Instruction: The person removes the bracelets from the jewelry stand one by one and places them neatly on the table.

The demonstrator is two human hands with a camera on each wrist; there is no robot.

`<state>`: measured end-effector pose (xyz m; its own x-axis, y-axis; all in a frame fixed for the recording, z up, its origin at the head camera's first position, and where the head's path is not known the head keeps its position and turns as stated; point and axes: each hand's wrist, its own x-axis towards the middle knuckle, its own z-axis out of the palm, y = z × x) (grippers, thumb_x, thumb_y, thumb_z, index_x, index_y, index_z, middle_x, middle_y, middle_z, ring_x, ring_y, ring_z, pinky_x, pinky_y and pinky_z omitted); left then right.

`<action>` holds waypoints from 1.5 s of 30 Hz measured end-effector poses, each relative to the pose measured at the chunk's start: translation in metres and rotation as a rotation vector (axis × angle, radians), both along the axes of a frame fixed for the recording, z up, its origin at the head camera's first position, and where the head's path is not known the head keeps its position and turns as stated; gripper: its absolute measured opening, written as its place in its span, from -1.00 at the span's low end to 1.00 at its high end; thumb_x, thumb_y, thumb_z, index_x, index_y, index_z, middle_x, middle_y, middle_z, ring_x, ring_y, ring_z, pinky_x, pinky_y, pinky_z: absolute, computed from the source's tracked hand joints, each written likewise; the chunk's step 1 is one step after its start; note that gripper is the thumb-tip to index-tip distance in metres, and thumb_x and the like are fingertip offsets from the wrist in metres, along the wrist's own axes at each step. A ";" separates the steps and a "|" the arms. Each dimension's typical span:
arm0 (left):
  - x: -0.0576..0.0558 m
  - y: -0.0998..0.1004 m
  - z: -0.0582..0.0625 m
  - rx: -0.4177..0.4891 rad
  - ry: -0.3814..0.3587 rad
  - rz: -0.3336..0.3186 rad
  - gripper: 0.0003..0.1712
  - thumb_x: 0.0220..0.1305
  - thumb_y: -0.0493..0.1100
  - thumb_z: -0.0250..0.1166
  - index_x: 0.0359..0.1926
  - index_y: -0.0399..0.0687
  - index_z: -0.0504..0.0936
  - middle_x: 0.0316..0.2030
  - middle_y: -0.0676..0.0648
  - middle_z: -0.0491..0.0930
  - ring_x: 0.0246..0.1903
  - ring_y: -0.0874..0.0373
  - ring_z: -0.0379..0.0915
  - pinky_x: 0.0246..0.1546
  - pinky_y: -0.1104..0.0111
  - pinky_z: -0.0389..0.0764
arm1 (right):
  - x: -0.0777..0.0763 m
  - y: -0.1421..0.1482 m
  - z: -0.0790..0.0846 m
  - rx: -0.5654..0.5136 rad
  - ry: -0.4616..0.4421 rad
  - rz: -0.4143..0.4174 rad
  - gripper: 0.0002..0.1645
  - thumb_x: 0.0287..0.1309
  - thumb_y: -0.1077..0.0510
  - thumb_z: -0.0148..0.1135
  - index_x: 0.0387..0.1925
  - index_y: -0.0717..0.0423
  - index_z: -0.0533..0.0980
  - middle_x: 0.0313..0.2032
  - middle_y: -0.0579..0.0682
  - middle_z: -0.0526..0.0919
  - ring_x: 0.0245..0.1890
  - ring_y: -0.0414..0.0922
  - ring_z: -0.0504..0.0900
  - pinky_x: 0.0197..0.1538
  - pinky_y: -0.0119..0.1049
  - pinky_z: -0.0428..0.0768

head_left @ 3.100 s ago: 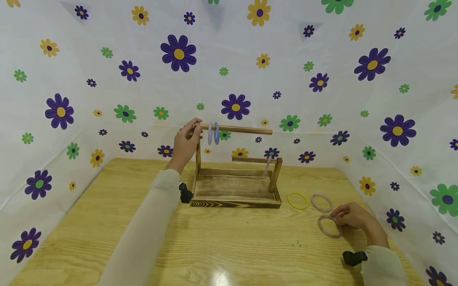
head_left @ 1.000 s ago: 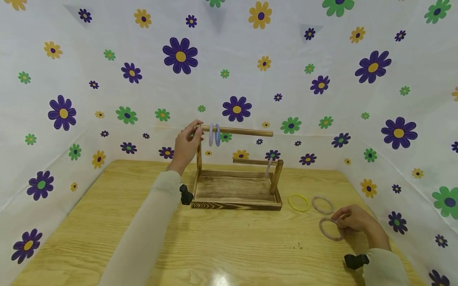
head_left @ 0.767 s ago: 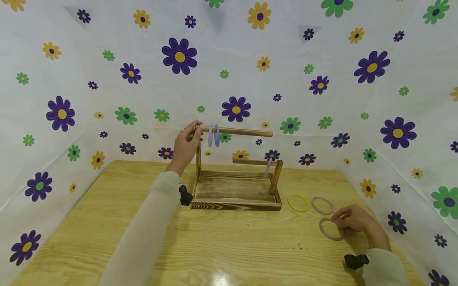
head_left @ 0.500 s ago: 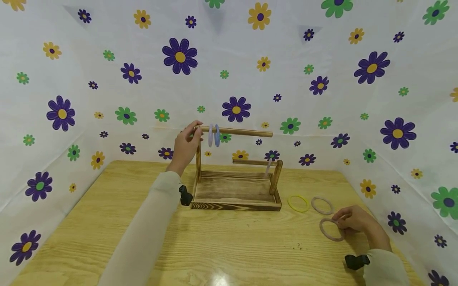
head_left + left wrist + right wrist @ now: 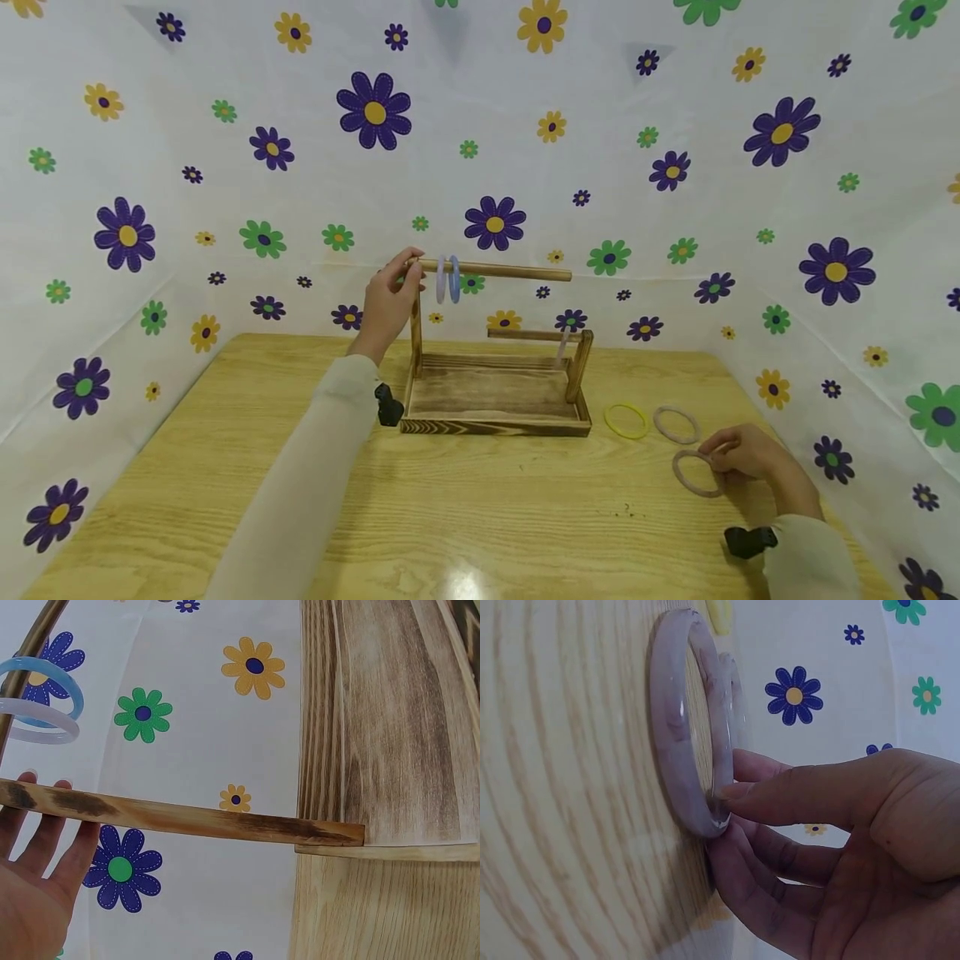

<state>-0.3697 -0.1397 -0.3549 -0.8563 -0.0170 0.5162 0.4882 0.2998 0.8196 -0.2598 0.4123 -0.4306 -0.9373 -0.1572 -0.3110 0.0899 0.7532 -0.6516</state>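
Note:
My left hand (image 5: pixel 388 300) grips the top of the tall left post (image 5: pixel 180 814) of a wooden bangle stand (image 5: pixel 495 428), fingertips showing past its far side in the left wrist view. On the upper bar (image 5: pixel 517 272) hang a pale lilac bangle (image 5: pixel 441 283) and a blue bangle (image 5: pixel 454 280). A pale bangle (image 5: pixel 562 348) leans on the lower bar (image 5: pixel 525 335), near the short right post. My right hand (image 5: pixel 753 458) pinches a mauve marbled bangle (image 5: pixel 671 742) between thumb and fingers. That bangle is low over the table, and I cannot tell whether it touches.
A yellow bangle (image 5: pixel 626 422) and another pale mauve bangle (image 5: pixel 676 425) lie on the wooden table (image 5: pixel 375 517), right of the stand. Flower-printed white cloth (image 5: pixel 480 167) closes off the back and sides. Small dark specks (image 5: pixel 625 510) dot the tabletop.
The head view has shifted slightly. Both hands keep nearly the same places and holds; the bangles and stand stay where they were.

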 end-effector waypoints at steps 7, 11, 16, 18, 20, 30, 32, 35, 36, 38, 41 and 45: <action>-0.002 0.001 -0.001 0.007 0.003 -0.002 -0.53 0.65 0.03 -0.01 0.39 -0.02 0.48 0.07 -0.31 0.61 -0.01 -0.12 0.70 -0.04 0.14 0.72 | -0.001 0.002 0.004 0.033 0.005 -0.008 -0.67 0.28 0.36 0.24 -0.02 0.57 0.57 -0.35 0.04 0.76 -0.37 -0.15 0.67 -0.26 -0.24 0.70; -0.001 0.001 -0.001 0.005 0.000 -0.008 -0.52 0.65 0.03 0.00 0.40 -0.03 0.48 0.07 -0.32 0.60 0.00 -0.15 0.69 0.00 0.05 0.70 | -0.002 -0.004 0.014 0.100 0.067 -0.005 -0.67 0.30 0.34 0.23 -0.01 0.56 0.56 -0.23 0.29 0.75 -0.29 -0.05 0.71 -0.18 -0.10 0.76; -0.001 -0.001 0.001 -0.006 -0.002 0.002 -0.52 0.65 0.05 0.00 0.40 -0.01 0.48 0.05 -0.26 0.63 -0.01 -0.15 0.69 -0.03 0.05 0.70 | -0.002 -0.021 0.032 0.100 0.188 0.009 -0.62 0.42 0.27 0.15 0.09 0.55 0.53 0.00 0.54 0.64 -0.14 0.17 0.74 -0.12 -0.01 0.78; -0.001 -0.002 0.002 -0.011 -0.003 0.007 -0.53 0.64 0.05 0.00 0.40 0.01 0.49 0.06 -0.26 0.63 -0.01 -0.13 0.69 -0.05 0.11 0.70 | -0.001 -0.030 0.038 0.077 0.232 0.007 -0.59 0.46 0.24 0.13 0.13 0.55 0.51 0.02 0.53 0.63 -0.13 0.18 0.74 -0.12 -0.05 0.78; 0.000 -0.002 0.002 -0.017 -0.007 0.009 -0.53 0.64 0.06 0.00 0.40 0.01 0.48 0.08 -0.28 0.63 -0.01 -0.12 0.70 -0.07 0.17 0.70 | -0.001 -0.039 0.043 0.053 0.276 0.002 -0.57 0.47 0.23 0.13 0.14 0.54 0.51 0.01 0.51 0.64 -0.14 0.15 0.75 -0.14 -0.10 0.78; 0.000 0.000 0.002 -0.019 -0.006 0.006 -0.52 0.65 0.06 -0.01 0.40 0.02 0.48 0.09 -0.33 0.61 0.00 -0.15 0.69 -0.06 0.13 0.70 | -0.020 -0.090 0.071 -0.023 0.382 0.031 -0.59 0.48 0.18 0.16 0.16 0.44 0.56 -0.01 0.42 0.70 -0.23 -0.04 0.76 -0.20 -0.30 0.76; 0.000 0.000 0.002 -0.019 -0.010 0.006 -0.52 0.65 0.06 -0.01 0.41 0.02 0.47 0.10 -0.34 0.61 0.00 -0.14 0.69 -0.07 0.16 0.70 | -0.024 -0.102 0.078 -0.023 0.395 0.036 -0.60 0.48 0.17 0.17 0.14 0.40 0.57 -0.02 0.39 0.71 -0.21 0.02 0.77 -0.19 -0.27 0.76; 0.000 0.000 0.002 -0.023 -0.015 0.010 -0.52 0.65 0.06 -0.01 0.41 0.02 0.47 0.10 -0.33 0.61 0.01 -0.13 0.69 -0.08 0.16 0.70 | -0.030 -0.121 0.088 -0.034 0.407 0.042 -0.61 0.48 0.15 0.17 0.14 0.36 0.58 -0.02 0.37 0.72 -0.21 0.07 0.78 -0.11 -0.17 0.77; 0.000 0.000 0.002 -0.022 -0.018 0.011 -0.52 0.65 0.06 -0.02 0.41 0.03 0.47 0.10 -0.31 0.61 0.01 -0.13 0.69 -0.08 0.13 0.70 | -0.032 -0.127 0.090 -0.038 0.414 0.045 -0.61 0.48 0.15 0.17 0.14 0.35 0.59 -0.03 0.36 0.72 -0.21 0.07 0.78 -0.09 -0.15 0.77; 0.000 0.000 0.002 -0.024 -0.020 0.013 -0.52 0.65 0.06 -0.02 0.41 0.03 0.46 0.09 -0.27 0.62 0.02 -0.13 0.69 -0.08 0.08 0.70 | -0.037 -0.139 0.094 -0.050 0.436 0.048 -0.63 0.48 0.15 0.17 0.13 0.33 0.60 -0.04 0.35 0.73 -0.21 0.06 0.78 -0.05 -0.08 0.76; 0.001 0.000 0.003 -0.021 -0.023 0.012 -0.53 0.65 0.05 -0.01 0.41 0.05 0.47 0.08 -0.22 0.63 0.02 -0.13 0.69 -0.08 0.01 0.69 | -0.042 -0.157 0.098 -0.085 0.467 0.065 -0.64 0.48 0.16 0.17 0.11 0.34 0.61 -0.06 0.33 0.73 -0.20 0.08 0.77 -0.09 -0.14 0.77; 0.000 0.000 0.003 -0.020 -0.015 0.008 -0.53 0.65 0.05 -0.01 0.40 0.03 0.47 0.08 -0.25 0.63 0.00 -0.13 0.69 -0.09 0.05 0.70 | -0.046 -0.180 0.103 -0.116 0.497 0.099 -0.66 0.48 0.17 0.16 0.09 0.34 0.63 -0.04 0.33 0.73 -0.15 0.17 0.75 -0.15 -0.27 0.75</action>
